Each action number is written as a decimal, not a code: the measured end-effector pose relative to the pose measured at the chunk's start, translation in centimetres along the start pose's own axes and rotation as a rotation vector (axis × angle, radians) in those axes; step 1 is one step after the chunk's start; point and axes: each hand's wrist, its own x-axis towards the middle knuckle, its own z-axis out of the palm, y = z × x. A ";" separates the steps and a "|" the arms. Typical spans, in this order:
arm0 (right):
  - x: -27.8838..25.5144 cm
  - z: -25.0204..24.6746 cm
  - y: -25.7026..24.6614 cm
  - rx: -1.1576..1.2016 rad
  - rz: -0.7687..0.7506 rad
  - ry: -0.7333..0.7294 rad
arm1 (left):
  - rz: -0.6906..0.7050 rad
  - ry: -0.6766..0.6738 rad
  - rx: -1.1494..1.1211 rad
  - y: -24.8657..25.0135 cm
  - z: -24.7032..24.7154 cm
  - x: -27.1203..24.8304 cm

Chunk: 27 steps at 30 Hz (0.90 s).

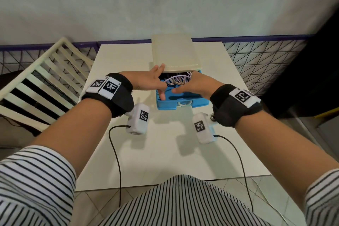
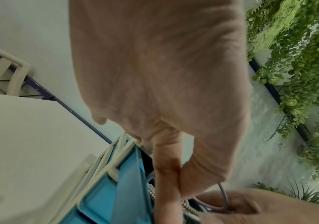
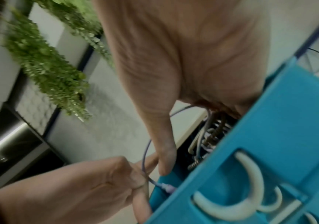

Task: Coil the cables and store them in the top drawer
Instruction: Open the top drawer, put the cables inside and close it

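Inside the pulled-out blue top drawer (image 1: 180,100), coiled cables (image 1: 177,80) lie bunched toward its back. Both hands reach in: left hand (image 1: 146,80) pinches a lilac cable end (image 3: 164,185), right hand (image 1: 194,84) presses loops down, fingers hidden. Nearest is the left.

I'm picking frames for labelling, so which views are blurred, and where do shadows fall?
Head view: sharp, wide-angle bending at the edges, soft shadows of the wrist units on the white table. Left wrist view: left hand fills the frame, slightly soft. Right wrist view: motion blur smears the plants and blue drawer.
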 end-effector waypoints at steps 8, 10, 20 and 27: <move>-5.2 0.7 0.9 -0.462 -0.316 0.232 | 0.002 0.004 -0.024 -0.1 0.0 0.1; -5.8 1.4 2.0 -0.681 -0.441 0.254 | 0.001 0.030 -0.019 0.1 0.0 0.0; -5.0 1.4 6.7 -0.922 -0.587 0.230 | 0.157 0.096 0.042 -1.2 1.2 -0.2; -3.2 -0.2 4.9 -0.723 -0.599 0.070 | 0.243 0.265 0.045 -1.0 2.2 -0.1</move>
